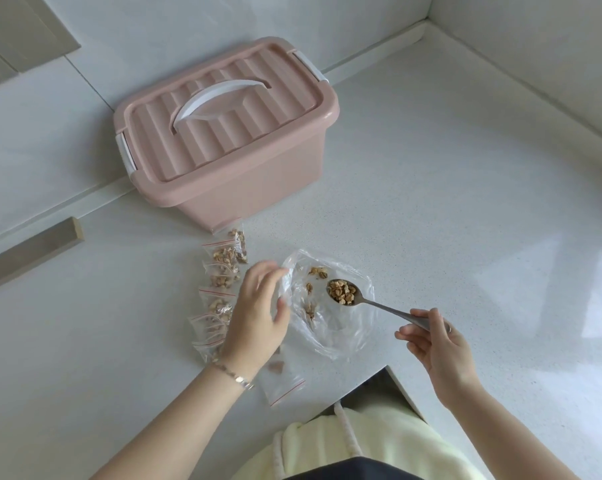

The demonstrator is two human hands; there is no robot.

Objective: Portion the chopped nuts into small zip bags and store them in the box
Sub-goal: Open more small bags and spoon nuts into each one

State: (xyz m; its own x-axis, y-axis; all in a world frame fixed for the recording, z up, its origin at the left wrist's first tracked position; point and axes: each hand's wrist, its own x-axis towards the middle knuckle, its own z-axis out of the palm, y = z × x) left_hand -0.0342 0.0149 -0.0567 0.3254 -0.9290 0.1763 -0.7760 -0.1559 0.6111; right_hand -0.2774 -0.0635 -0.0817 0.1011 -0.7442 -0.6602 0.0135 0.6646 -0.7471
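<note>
The white desk (431, 202) runs under everything, meeting the wall at the far side. At the back stands the pink box (251, 192), its ribbed lid (202, 140) on and the white clips at both ends down. Nearer to me lies a big clear plastic bag (341, 327), crumpled and open, with a few nuts (318, 271) scattered inside.

My left hand (258, 313) pinches the left edge of that bag between curled fingers and thumb. My right hand (438, 344) grips the end of a metal spoon (379, 304), fingers curled round the handle, and holds it over the bag.

A row of small zip bags (219, 289), filled with nuts, runs from the foot of the box towards my left wrist. One more zip bag (282, 382), nearly empty, lies flat just below my left hand. The spoon's bowl carries a heap of chopped nuts (342, 292).
</note>
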